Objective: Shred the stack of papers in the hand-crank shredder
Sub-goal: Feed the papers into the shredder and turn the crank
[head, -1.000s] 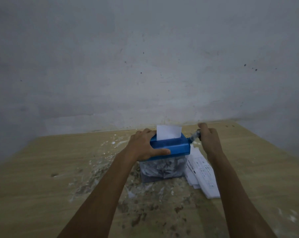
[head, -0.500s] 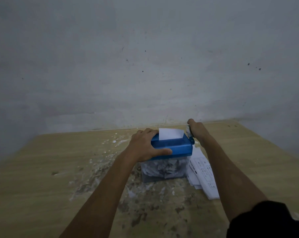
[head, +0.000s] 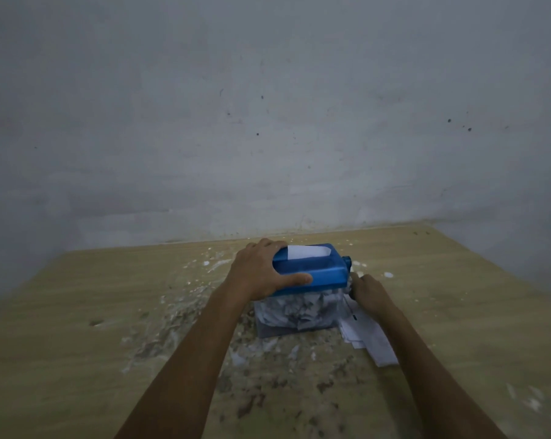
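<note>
On the left, the wooden table (head: 77, 312) carries a trail of white scraps and dark specks (head: 179, 318) running toward the middle. The left hand (head: 261, 270) clamps the left end of the shredder's blue top (head: 318, 267), fingers curled over the far edge and thumb pressed along the near face. A white sheet of paper (head: 305, 251) stands out of the slot in that top, only a short strip showing; no print can be read on it. Under the blue top, the clear bin (head: 296, 312) sits on the table near its middle, packed with white shreds. At the shredder's right end a blue crank hub (head: 347, 260) protrudes, and just below it the right hand (head: 370, 293) is curled around the crank handle, low beside the bin. Under that wrist lies the stack of papers (head: 366, 337), flat on the table just right of the bin; it bears faint dark marks, too small to read. No brand or label shows anywhere on the shredder.
</note>
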Tool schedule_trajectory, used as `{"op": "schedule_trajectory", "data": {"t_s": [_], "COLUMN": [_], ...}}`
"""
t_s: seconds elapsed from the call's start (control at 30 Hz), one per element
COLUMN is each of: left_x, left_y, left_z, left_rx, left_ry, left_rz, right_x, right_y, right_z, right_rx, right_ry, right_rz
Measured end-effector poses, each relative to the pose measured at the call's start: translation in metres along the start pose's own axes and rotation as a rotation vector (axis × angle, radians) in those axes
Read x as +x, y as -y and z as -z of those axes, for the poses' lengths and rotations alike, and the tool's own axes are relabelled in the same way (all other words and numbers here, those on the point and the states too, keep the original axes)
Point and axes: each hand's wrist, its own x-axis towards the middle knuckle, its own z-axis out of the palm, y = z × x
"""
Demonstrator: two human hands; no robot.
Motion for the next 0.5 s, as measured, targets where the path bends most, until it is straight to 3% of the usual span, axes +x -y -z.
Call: {"op": "schedule_trajectory", "data": {"t_s": [0.1, 0.37, 0.5], "left_x": [0.000, 0.002, 0.003], "left_y": [0.000, -0.001, 0.000], "left_z": [0.000, 0.006, 0.007], "left_rx": [0.005, 0.014, 0.017], "left_ry": [0.007, 0.068, 0.086], "left_rz": [0.002, -0.011, -0.011], "right_x": [-0.024, -0.061, -0.051], "right_y": [-0.006, 0.013, 0.029], "right_z": [0.000, 0.016, 0.025], "right_rx": [-0.005, 0.677, 0.843], "right_ry": [-0.056, -0.236, -0.329], "right_rz": [0.048, 0.024, -0.034]}}
